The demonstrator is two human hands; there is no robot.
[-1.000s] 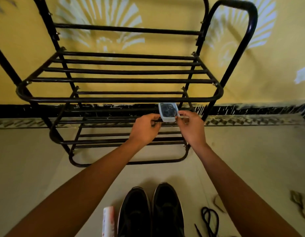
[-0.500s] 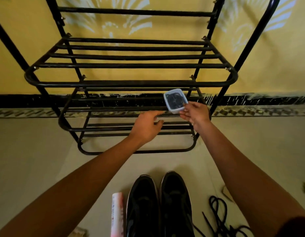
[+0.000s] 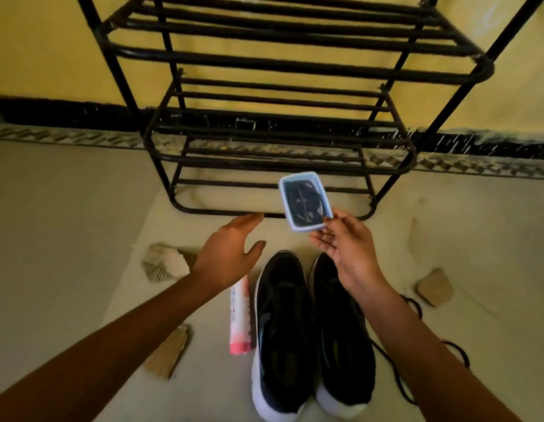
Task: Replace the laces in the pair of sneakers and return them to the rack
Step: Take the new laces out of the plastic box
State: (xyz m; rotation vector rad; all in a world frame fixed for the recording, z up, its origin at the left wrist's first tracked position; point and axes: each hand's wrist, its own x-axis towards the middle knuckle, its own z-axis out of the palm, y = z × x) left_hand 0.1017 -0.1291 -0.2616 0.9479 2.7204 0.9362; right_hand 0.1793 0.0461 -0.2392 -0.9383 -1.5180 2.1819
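Right hand: the right hand (image 3: 347, 248) is raised with the palm turned up, and its thumb and fingertips pinch the near corner of a box (image 3: 304, 202).
Left hand: the left hand (image 3: 228, 251) holds nothing; its fingers are straight and close together, the thumb is spread, and it hangs in the air left of the box, apart from it.
Box: small, with a pale blue rim and a clear top; dark coiled laces show through. It is tilted, top toward the camera, and held above the floor in front of the rack's lowest shelf.
Sneakers: the black sneakers (image 3: 310, 330) with white soles stand on the floor (image 3: 66, 239) side by side and touching, lengthwise toward the rack, under the right forearm and nearer the person than the box. Whether they are laced is too dark to tell.
Rack: the black metal rack (image 3: 280, 65) stands against a yellow wall (image 3: 36, 41); the barred shelves in view carry nothing.
Loose lace: a black lace (image 3: 414, 303) lies in loops on the floor just right of the sneakers, partly hidden by the right arm.
Tube: a pink and white tube (image 3: 241, 318) lies on the floor along the left side of the left sneaker, just beside it.
Scraps: cardboard scraps (image 3: 167, 354) lie on the floor left and right of the sneakers.
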